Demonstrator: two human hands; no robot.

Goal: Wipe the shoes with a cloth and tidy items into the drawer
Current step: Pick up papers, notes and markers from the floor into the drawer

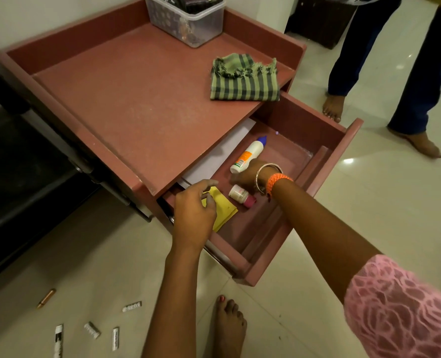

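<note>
Reaching into the open drawer point(325, 161), the right hand point(245, 177) touches a white bottle point(248, 156), grip unclear; the left hand point(193, 210) hovers loosely curled, holding nothing, over yellow paper point(223, 210).

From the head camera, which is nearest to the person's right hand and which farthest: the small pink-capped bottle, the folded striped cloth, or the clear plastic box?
From the right hand, nearest first:
1. Small pink-capped bottle, lying in the open drawer just below the hand.
2. Folded striped cloth, on the cabinet top at its right edge.
3. Clear plastic box, at the back of the cabinet top.
</note>
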